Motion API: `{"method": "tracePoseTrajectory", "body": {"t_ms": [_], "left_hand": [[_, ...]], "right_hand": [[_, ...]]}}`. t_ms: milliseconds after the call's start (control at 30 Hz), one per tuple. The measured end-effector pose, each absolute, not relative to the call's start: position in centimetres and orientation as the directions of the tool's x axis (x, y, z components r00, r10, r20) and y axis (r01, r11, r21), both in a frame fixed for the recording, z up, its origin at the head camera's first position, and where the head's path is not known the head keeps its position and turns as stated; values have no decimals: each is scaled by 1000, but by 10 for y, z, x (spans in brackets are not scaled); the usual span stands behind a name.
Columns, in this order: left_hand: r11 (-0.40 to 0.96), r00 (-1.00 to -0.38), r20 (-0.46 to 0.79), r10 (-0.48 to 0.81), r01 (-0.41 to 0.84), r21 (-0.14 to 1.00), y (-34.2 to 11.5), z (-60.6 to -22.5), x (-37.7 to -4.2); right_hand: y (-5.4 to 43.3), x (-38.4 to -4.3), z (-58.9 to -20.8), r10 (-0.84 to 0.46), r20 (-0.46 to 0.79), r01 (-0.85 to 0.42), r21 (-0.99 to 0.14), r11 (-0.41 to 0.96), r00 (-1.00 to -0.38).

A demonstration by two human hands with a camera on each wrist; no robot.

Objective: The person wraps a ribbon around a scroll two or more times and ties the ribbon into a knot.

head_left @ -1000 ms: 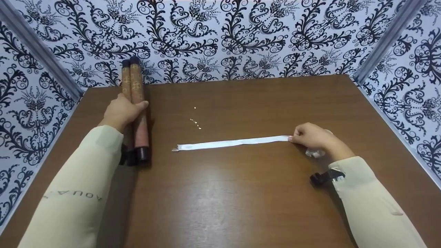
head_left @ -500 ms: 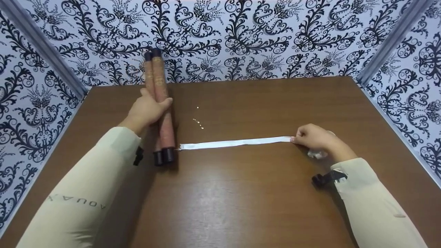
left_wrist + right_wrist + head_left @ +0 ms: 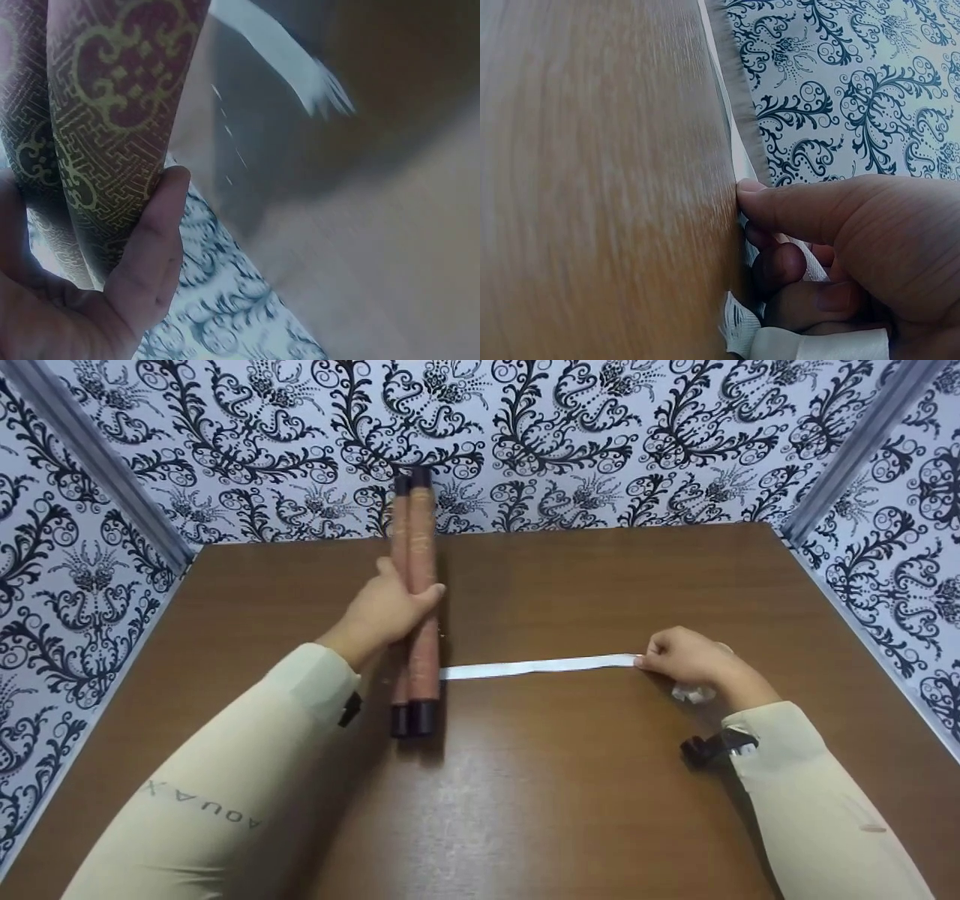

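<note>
My left hand (image 3: 386,611) grips two brocade-covered scrolls side by side, their far ends tilted up. They are reddish with gold patterns and dark end caps; the right scroll (image 3: 424,547) looks thicker than the left scroll (image 3: 401,529). Their lower part overlaps the left end of a white ribbon (image 3: 536,666) in the head view. That ribbon's frayed tip (image 3: 326,94) shows in the left wrist view. At the other end, my right hand (image 3: 686,660) pinches the ribbon between thumb and finger. Loose ribbon (image 3: 821,345) with a frayed end lies beneath those fingers in the right wrist view.
A brown wooden table (image 3: 540,795) lies under both hands. White walls (image 3: 570,442) with black scrollwork stand behind it and at both sides. A few small pale flecks (image 3: 229,131) mark the tabletop near the scrolls.
My left hand has carried both scrolls rightward from the left of the table, over the ribbon's left end. My right hand keeps its pinch on the ribbon and has hardly moved.
</note>
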State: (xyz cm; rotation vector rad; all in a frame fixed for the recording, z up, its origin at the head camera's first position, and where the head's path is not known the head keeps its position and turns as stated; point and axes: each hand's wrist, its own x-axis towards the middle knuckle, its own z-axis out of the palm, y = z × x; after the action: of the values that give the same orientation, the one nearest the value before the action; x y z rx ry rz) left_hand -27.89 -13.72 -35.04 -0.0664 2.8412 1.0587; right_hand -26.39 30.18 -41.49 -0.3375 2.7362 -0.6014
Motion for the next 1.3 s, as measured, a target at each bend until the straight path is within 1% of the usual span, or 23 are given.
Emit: {"method": "tracePoseTrajectory", "body": {"t_ms": [100, 200, 467, 667, 833, 1033, 1300], "left_hand": [[716, -991, -134, 11, -85, 693, -122, -353, -274], [705, -989, -143, 34, -78, 705, -108, -358, -269], [783, -993, -97, 66, -8, 622, -76, -373, -262], [819, -991, -115, 68, -10, 573, -51, -383, -253], [829, -989, -137, 61, -27, 559, -33, -389, -247], [863, -986, -161, 47, -42, 504, -14, -393, -244], [892, -979, -200, 46, -50, 449, 4, -395, -241]], "right_hand": [[300, -265, -414, -291, -256, -160, -434, 887, -922], [299, -265, -414, -288, -257, -158, -430, 889, -922], [298, -264, -414, -295, -259, -155, -449, 880, -920], [298, -266, -416, -306, -249, -172, -444, 879, -919], [300, -265, -416, -299, -249, -168, -437, 884, -921], [301, -264, -416, -302, -246, -178, -424, 888, -921], [301, -263, -414, -275, -265, -152, -404, 902, -924]]}}
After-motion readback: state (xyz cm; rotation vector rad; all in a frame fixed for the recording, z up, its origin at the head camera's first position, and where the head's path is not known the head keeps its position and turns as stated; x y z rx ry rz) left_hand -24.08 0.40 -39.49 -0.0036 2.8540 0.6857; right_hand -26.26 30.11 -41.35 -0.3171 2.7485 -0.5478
